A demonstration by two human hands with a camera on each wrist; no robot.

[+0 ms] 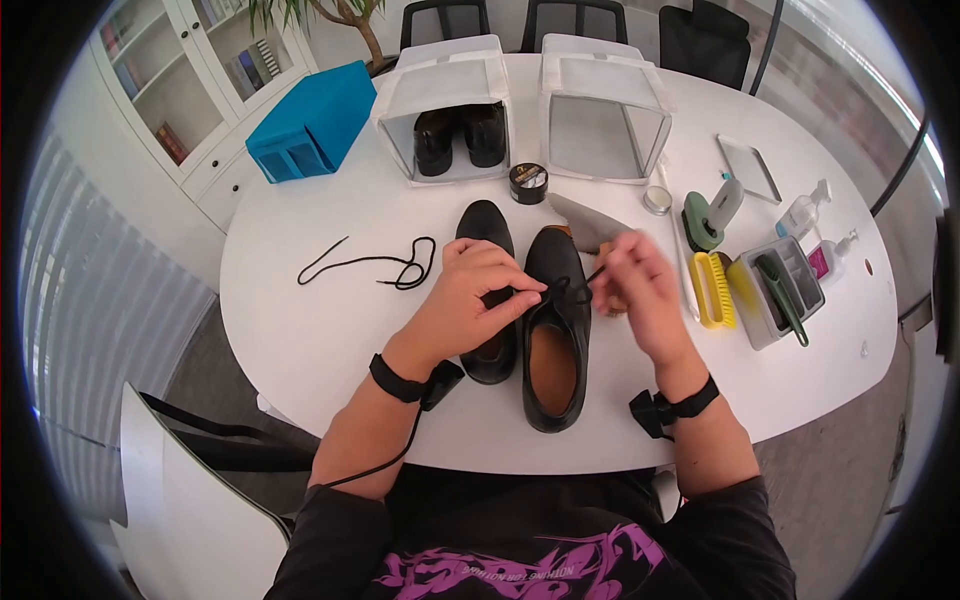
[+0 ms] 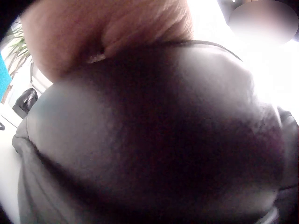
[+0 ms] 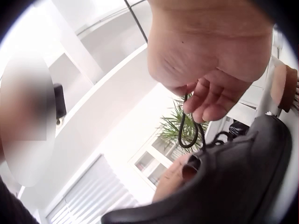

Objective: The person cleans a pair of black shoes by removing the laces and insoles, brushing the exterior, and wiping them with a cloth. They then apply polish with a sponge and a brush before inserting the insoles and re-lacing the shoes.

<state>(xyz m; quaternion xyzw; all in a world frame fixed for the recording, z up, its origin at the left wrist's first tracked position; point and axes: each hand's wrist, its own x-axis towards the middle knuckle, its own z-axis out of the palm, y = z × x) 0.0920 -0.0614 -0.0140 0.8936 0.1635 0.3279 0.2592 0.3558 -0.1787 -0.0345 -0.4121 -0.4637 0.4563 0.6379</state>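
Observation:
Two black leather shoes stand side by side on the white table [image 1: 300, 340], toes pointing away from me. My left hand [image 1: 533, 292] lies over the left shoe [image 1: 484, 222] and pinches the black lace [image 1: 566, 289] at the eyelets of the right shoe [image 1: 556, 340]. My right hand [image 1: 602, 268] holds the lace's other end, pulled out to the right. In the right wrist view the right hand [image 3: 205, 106] has its fingers curled round a loop of lace [image 3: 187, 133] above the shoe [image 3: 229, 186]. Black leather of a shoe [image 2: 154, 140] fills the left wrist view.
A loose black lace [image 1: 375, 262] lies on the table to the left. Behind the shoes are a polish tin [image 1: 528, 183], a white box [image 1: 445, 110] holding another pair, an empty white box [image 1: 600, 115] and a blue box [image 1: 310, 120]. Brushes [image 1: 712, 290], a grey tray [image 1: 780, 290] and bottles [image 1: 805, 210] are on the right.

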